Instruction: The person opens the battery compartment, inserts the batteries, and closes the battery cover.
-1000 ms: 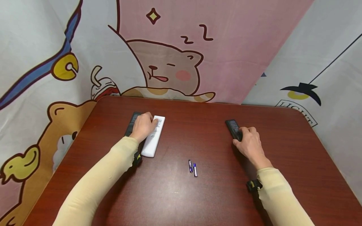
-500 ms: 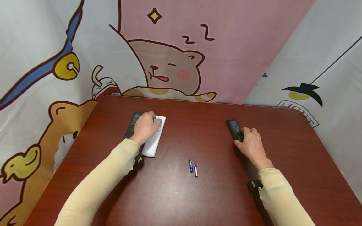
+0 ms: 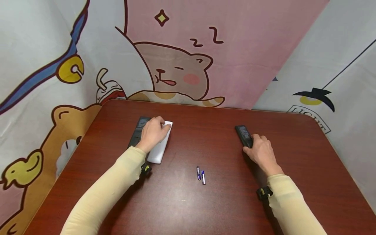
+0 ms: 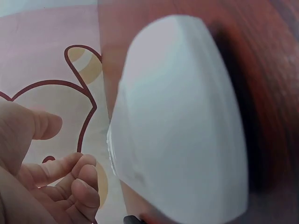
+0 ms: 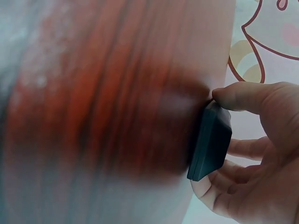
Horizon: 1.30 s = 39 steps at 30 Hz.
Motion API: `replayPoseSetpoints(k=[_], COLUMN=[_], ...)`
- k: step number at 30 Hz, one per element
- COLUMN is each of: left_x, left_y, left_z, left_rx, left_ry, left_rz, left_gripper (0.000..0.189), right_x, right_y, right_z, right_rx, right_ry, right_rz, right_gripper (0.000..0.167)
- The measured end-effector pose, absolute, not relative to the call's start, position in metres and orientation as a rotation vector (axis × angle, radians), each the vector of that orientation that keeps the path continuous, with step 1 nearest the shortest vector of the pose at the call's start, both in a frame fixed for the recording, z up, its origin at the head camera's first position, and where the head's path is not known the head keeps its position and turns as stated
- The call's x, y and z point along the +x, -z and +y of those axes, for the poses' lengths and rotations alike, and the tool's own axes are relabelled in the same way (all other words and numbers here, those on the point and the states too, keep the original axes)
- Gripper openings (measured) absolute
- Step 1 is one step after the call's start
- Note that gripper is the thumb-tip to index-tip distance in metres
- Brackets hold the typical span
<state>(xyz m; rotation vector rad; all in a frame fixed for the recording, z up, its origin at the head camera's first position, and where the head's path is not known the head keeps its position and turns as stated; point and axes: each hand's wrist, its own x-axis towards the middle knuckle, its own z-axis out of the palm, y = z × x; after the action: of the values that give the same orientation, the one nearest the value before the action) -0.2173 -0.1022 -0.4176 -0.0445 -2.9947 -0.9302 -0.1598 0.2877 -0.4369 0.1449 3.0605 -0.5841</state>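
A white remote control lies on the table at the left, its end large in the left wrist view. Over its upper part hovers my left hand, fingers loosely curled, thumb apart from them and nothing between. Beside the white remote, partly hidden by that hand, is a larger black remote control. On the right, my right hand holds a smaller black remote control by its near end. In the right wrist view, the thumb is at one edge of this remote and the fingers are at the other.
Two small blue-and-silver batteries lie side by side near the middle of the brown table. A cartoon-printed cloth hangs behind the table's far edge.
My left hand has lifted off the white remote and shifted slightly right, showing more of the black one beside it. The right hand keeps its hold in place.
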Motion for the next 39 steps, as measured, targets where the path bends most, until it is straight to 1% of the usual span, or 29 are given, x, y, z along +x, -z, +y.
replayPoseSetpoints(k=[20, 27, 39], left_x=[-0.218, -0.215, -0.208], left_y=[0.407, 0.406, 0.407], left_z=[-0.091, -0.084, -0.074], left_rx=[-0.019, 0.002, 0.087], left_ry=[1.051, 1.141, 1.259], left_rz=[-2.94, -2.888, -2.86], left_gripper=[0.038, 0.036, 0.033], right_x=[-0.164, -0.163, -0.16], right_y=[0.43, 0.424, 0.417], right_z=[0.281, 0.267, 0.24], right_rx=[0.226, 0.223, 0.124], right_ry=[0.64, 0.698, 0.801], right_rz=[2.972, 2.973, 3.049], right_gripper=[0.07, 0.068, 0.061])
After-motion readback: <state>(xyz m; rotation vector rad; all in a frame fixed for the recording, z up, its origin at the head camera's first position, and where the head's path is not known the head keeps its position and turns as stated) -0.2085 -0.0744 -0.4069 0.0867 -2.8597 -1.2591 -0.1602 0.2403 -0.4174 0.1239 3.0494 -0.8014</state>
